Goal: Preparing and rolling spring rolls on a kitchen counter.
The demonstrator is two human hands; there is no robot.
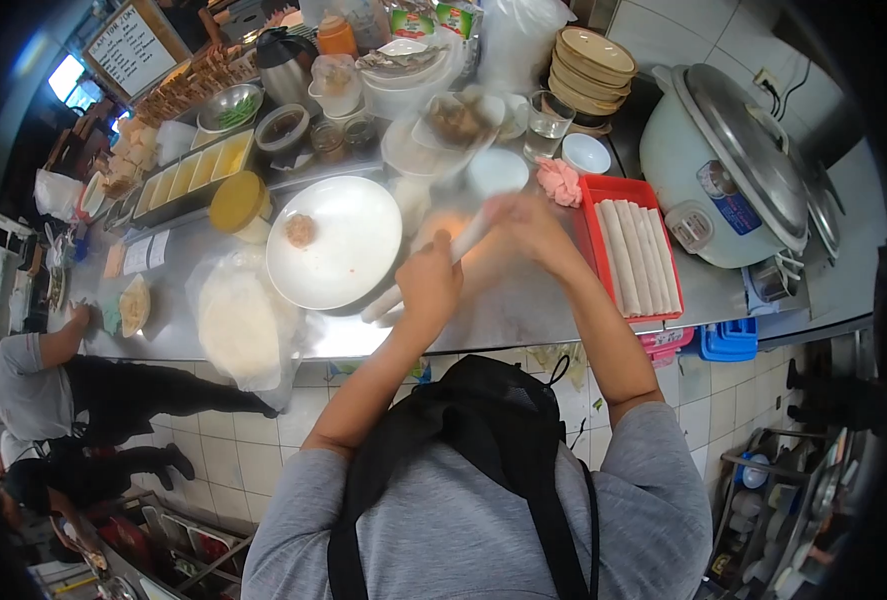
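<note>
A pale, uncooked spring roll [470, 237] slants between my two hands above the steel counter. My left hand [430, 279] grips its lower end, and my right hand [527, 223], slightly blurred, holds the upper end. Another wrapped roll [385, 306] lies on the counter just left of my left hand, partly hidden by it. Left of that sits a white plate [338, 259] bearing a small lump of minced filling [300, 230]. A stack of round wrappers [239, 324] rests in clear plastic at the counter's front edge. To my right, a red tray [592, 247] holds several finished rolls [634, 259] side by side.
Bowls, a glass of water [547, 127] and a pink cloth [559, 181] crowd the back. A large rice cooker [728, 169] stands beyond the tray. A yellow-lidded jar [239, 202] is behind the wrappers. A co-worker [34, 367] stands at the far left.
</note>
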